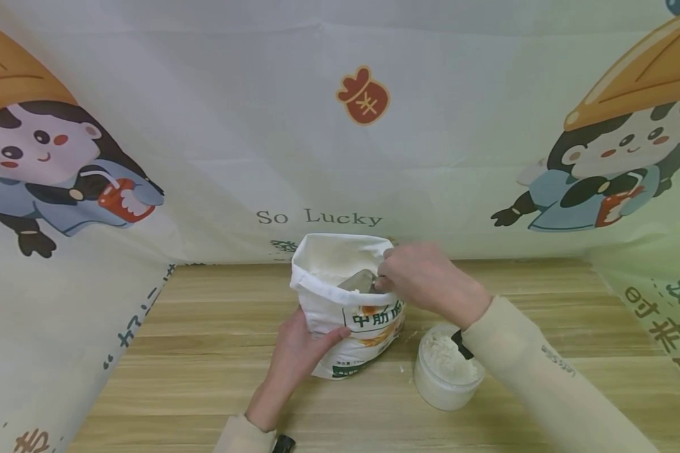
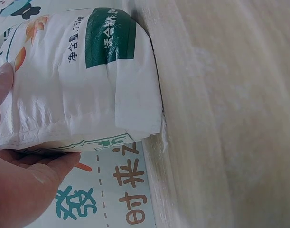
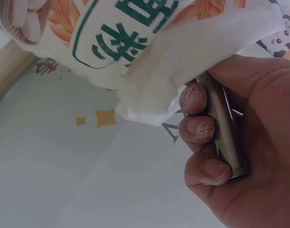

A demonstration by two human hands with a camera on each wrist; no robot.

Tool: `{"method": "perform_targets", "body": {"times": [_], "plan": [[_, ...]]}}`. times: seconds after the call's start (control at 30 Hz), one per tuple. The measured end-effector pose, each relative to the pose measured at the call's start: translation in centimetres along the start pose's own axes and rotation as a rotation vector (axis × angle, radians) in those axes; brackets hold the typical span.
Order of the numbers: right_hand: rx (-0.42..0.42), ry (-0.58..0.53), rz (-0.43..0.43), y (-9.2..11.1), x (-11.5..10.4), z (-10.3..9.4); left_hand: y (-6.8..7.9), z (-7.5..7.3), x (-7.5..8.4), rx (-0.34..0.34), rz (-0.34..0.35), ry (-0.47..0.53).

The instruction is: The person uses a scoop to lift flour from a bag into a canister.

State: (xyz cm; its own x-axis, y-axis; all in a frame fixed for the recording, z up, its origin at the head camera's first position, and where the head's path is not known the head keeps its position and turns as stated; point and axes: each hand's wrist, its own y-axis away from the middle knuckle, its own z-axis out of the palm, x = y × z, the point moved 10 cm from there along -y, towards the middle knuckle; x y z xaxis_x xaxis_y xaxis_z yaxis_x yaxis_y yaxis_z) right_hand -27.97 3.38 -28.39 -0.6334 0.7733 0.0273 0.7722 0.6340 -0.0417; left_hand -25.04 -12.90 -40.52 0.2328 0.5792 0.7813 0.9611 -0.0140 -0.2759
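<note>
Your left hand point(image 1: 297, 355) grips the near side of the flour bag point(image 1: 345, 302), thumb across the printed front and fingers round its lower flank. The bag stands upright on the wooden table point(image 1: 204, 327), close in front of the cartoon backdrop point(image 1: 204, 126), its mouth rolled down and open. Your right hand point(image 1: 425, 280) is at the mouth of the bag, fingers clamped round the handle of a metal scoop point(image 1: 358, 281), whose bowl sits inside the opening. The right wrist view confirms a firm closed grip, with flour dusting the fingertips point(image 3: 197, 97).

A round tub point(image 1: 447, 368), already holding flour and with no lid in sight, stands on the table just right of the bag and nearer you, partly under your right sleeve point(image 1: 544, 377).

Risks noted:
- Your sleeve hangs over the tub; a careless withdrawal of the arm could knock or tip it
- The bag is soft and held on one side only; levering the scoop against the far wall could tilt it away from your left hand and dump flour toward the backdrop
- A heaped scoop lifted over the rolled rim may shed flour onto the table between bag and tub; specks already lie there
- Floured fingers may slip on the smooth handle
</note>
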Motion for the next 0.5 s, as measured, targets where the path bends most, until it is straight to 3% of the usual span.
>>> {"method": "perform_targets", "body": {"times": [0.5], "plan": [[0.088, -0.056, -0.053, 0.11, -0.35, 0.74, 0.02, 0.04, 0.04, -0.006, -0.011, 0.003]]}}
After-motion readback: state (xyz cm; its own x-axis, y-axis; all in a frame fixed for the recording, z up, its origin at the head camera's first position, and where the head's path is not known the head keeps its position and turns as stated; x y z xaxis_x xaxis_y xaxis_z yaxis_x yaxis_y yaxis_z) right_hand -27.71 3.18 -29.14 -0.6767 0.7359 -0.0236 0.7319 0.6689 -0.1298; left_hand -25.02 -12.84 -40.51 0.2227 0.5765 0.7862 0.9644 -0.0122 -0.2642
